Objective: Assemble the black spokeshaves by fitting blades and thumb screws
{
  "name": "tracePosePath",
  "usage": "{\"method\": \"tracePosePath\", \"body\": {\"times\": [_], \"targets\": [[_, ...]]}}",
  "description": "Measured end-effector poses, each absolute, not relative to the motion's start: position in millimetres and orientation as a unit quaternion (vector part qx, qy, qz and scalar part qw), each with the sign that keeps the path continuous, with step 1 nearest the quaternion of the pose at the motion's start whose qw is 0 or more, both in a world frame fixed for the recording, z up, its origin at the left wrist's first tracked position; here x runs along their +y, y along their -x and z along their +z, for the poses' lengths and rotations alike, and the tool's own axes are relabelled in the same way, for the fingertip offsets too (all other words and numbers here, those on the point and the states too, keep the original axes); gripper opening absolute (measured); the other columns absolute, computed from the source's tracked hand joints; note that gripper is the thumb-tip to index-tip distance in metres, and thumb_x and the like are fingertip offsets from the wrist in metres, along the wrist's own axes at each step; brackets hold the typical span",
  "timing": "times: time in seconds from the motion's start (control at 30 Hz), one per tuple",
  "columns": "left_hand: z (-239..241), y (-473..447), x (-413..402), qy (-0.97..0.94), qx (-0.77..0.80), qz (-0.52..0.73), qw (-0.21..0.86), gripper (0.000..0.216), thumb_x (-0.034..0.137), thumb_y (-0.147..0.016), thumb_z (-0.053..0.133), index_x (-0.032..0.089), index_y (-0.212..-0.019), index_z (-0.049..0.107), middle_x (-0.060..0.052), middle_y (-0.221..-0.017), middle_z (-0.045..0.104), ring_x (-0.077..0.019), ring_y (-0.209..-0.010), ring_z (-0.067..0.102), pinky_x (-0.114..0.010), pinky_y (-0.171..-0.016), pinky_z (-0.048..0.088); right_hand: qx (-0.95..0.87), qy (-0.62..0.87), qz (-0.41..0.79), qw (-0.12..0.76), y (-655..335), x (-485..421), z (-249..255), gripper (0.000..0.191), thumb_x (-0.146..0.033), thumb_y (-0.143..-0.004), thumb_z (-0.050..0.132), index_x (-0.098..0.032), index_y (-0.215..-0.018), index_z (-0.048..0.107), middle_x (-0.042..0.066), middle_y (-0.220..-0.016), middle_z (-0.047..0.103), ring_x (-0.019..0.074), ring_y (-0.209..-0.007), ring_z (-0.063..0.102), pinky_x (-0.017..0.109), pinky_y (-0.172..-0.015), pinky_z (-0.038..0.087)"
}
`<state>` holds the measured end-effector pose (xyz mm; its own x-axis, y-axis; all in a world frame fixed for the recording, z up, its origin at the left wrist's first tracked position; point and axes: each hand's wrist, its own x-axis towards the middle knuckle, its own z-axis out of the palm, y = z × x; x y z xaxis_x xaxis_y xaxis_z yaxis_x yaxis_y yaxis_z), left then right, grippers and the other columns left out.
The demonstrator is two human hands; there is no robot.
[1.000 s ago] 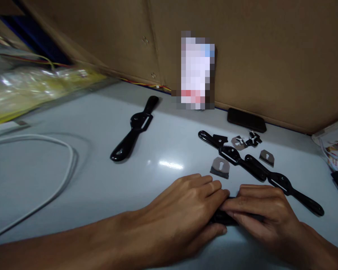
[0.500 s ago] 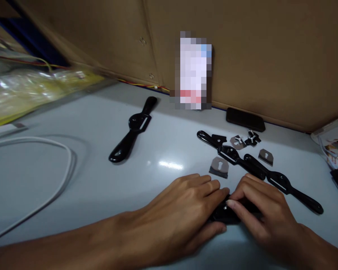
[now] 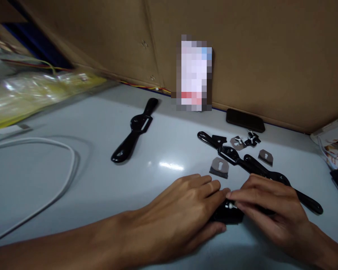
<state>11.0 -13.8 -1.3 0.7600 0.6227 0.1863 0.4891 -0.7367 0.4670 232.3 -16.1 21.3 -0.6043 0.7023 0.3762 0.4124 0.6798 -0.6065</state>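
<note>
Low in the head view, my left hand is closed over a black spokeshave, pressing it to the table; most of its left side is hidden. My right hand pinches a small silver thumbscrew at the middle of that tool, and covers much of its right handle. Just beyond my fingers lies a flat steel blade with a keyhole slot. Two more black spokeshaves, one body behind and another partly under my right hand, lie close by.
A separate spokeshave lies at left. Near a dark phone-like slab are another blade, a black cap plate and winged screws. A white cable curves at left; cardboard walls the back.
My right hand has shifted slightly right and turned about the thumbscrew, whose silver wings now show. My left hand keeps its hold on the spokeshave.
</note>
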Motion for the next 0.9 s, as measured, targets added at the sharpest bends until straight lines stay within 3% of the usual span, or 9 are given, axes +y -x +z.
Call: {"method": "tracePosePath", "body": {"times": [0.33, 0.5, 0.67, 0.73, 0.83, 0.9], "targets": [[-3, -10, -14, -0.909, 0.31, 0.17, 0.22, 0.022, 0.031, -0.092, 0.069, 0.017, -0.109, 0.064, -0.003, -0.094, 0.07, -0.0218, -0.08, 0.064, -0.036, -0.072, 0.051, -0.909, 0.27, 0.16, 0.276, -231, -17, 21, 0.022, -0.004, -0.095, 0.055, -0.014, -0.1, 0.075, 0.006, -0.08, 0.064, 0.0141, -0.069, 0.055, 0.026, -0.058, 0.046], [-2, -10, -13, -0.91, 0.312, 0.173, 0.211, 0.023, 0.028, -0.089, 0.071, 0.016, -0.108, 0.063, -0.004, -0.091, 0.069, -0.0219, -0.077, 0.062, -0.035, -0.069, 0.05, -0.9, 0.304, 0.129, 0.284, -231, -20, 15, 0.017, -0.005, -0.097, 0.057, -0.012, -0.102, 0.071, 0.005, -0.079, 0.066, 0.0154, -0.069, 0.058, 0.029, -0.064, 0.05], [-1, -11, -13, -0.917, 0.301, 0.166, 0.202, 0.028, 0.029, -0.089, 0.071, 0.016, -0.113, 0.062, -0.004, -0.095, 0.07, -0.0232, -0.081, 0.064, -0.037, -0.072, 0.052, -0.922, 0.303, 0.021, 0.239, -236, -23, 14, 0.015, -0.006, -0.095, 0.056, -0.013, -0.091, 0.069, 0.006, -0.078, 0.067, 0.0189, -0.072, 0.061, 0.034, -0.065, 0.05], [-1, -11, -13, -0.918, 0.301, 0.166, 0.196, 0.027, 0.028, -0.09, 0.069, 0.016, -0.113, 0.062, -0.004, -0.094, 0.07, -0.0233, -0.081, 0.064, -0.037, -0.072, 0.052, -0.93, 0.29, -0.001, 0.224, -239, -24, 16, 0.017, -0.004, -0.094, 0.054, -0.011, -0.101, 0.069, 0.006, -0.08, 0.068, 0.0194, -0.073, 0.062, 0.034, -0.065, 0.05], [-2, -10, -13, -0.919, 0.302, 0.166, 0.191, 0.026, 0.029, -0.091, 0.068, 0.016, -0.113, 0.061, -0.005, -0.097, 0.07, -0.0241, -0.084, 0.065, -0.038, -0.075, 0.053, -0.936, 0.276, 0.045, 0.216, -240, -24, 21, 0.025, -0.005, -0.096, 0.052, -0.012, -0.116, 0.066, 0.006, -0.088, 0.07, 0.0184, -0.079, 0.064, 0.031, -0.067, 0.052], [-3, -10, -14, -0.919, 0.301, 0.165, 0.194, 0.028, 0.029, -0.091, 0.07, 0.016, -0.114, 0.061, -0.005, -0.1, 0.07, -0.0242, -0.086, 0.065, -0.039, -0.076, 0.053, -0.924, 0.286, 0.106, 0.23, -238, -23, 23, 0.023, -0.007, -0.097, 0.054, -0.015, -0.115, 0.066, 0.005, -0.092, 0.071, 0.0163, -0.083, 0.066, 0.028, -0.073, 0.054]]}}
